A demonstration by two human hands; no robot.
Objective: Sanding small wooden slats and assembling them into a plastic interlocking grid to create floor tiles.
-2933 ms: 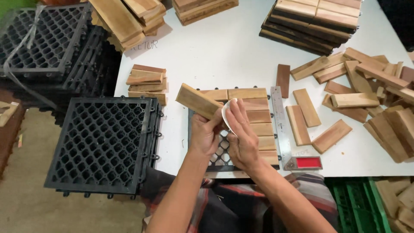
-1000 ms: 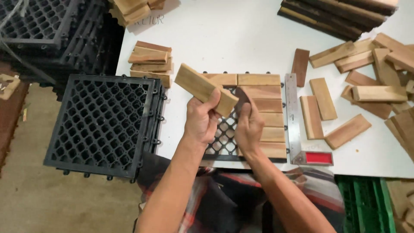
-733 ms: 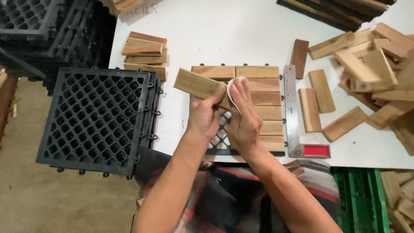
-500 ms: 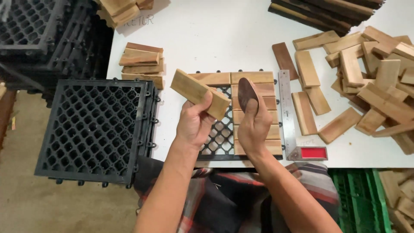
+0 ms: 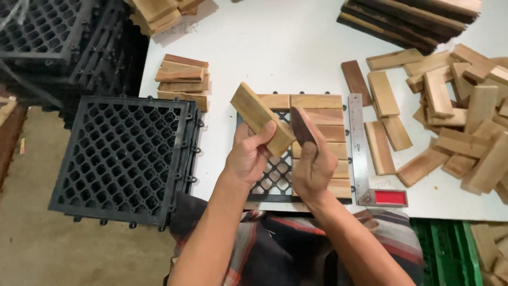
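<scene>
My left hand (image 5: 248,159) grips a light wooden slat (image 5: 259,117) by its lower end and holds it tilted above the table. My right hand (image 5: 317,169) holds a small dark brown sheet (image 5: 301,127), like sandpaper, curved over its fingers just right of the slat's end. Under both hands lies a black plastic grid base (image 5: 272,177). Several wooden slats (image 5: 317,103) cover its top edge and right half, and its left half shows bare grid.
A metal square ruler (image 5: 355,137) with a red tag lies along the base's right side. Loose slats (image 5: 460,116) are piled at the right, a small slat stack (image 5: 182,79) at the left. Black grid tiles (image 5: 127,159) are stacked off the white table's (image 5: 275,47) left edge.
The sheet was pressed against the slat's end with its pale side showing. It has now come off the slat and shows its dark side, and my hands are slightly apart.
</scene>
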